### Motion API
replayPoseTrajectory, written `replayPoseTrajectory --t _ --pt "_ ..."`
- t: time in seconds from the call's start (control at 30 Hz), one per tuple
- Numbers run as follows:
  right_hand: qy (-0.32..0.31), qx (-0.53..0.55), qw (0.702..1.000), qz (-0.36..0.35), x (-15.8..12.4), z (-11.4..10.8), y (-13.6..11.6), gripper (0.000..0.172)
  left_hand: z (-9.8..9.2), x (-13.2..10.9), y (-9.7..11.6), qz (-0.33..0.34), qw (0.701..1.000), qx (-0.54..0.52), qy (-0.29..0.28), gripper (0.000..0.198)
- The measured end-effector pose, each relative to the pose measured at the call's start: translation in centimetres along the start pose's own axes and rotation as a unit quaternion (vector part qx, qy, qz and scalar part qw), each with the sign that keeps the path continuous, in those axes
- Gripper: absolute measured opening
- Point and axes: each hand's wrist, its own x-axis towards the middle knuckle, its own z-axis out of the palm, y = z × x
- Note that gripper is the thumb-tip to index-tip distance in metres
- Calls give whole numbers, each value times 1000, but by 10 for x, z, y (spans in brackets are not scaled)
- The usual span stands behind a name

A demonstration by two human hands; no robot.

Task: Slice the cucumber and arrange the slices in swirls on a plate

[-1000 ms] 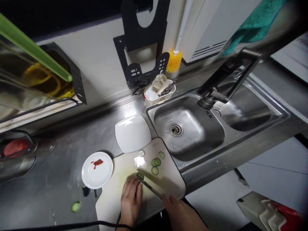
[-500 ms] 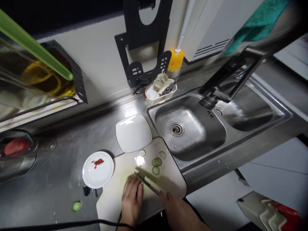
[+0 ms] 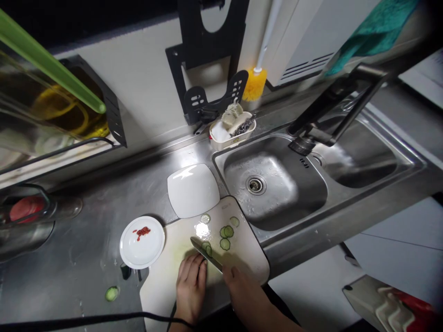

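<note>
My right hand is wrapped round the handle of a kitchen knife, its blade slanting up and left over the white cutting board. Beside the blade, my left hand has its fingers curled on a cucumber, mostly hidden under them. Freshly cut cucumber slices lie against the blade's far side. Farther right on the board are several loose cucumber slices. A square white plate touches or overlaps the board's far edge.
A round white plate with small red pieces stands left of the board. A cucumber end lies on the steel counter. The sink adjoins the board on the right, under a dark faucet. A black cable crosses low in front.
The knife has shifted up and left, its blade turned more into view. Slices by the blade now show more clearly. My left hand has barely moved.
</note>
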Motion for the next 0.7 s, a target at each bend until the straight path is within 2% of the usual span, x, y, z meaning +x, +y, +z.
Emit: replayPoseTrajectory --t 0.17,0.37,0.53,0.7 --pt "3 5 1000 1 1 6 6 51 -1 -1 1 -4 1000 -5 7 22" --pt "14 41 998 44 -6 2 22 50 0 -3 2 -16 1000 -12 20 24" --pt "36 7 999 22 -20 1 22 59 -2 -2 3 -12 1000 -9 4 23" --pt "23 -17 1000 4 -28 9 21 59 -2 -3 1 -9 1000 -5 -4 23"
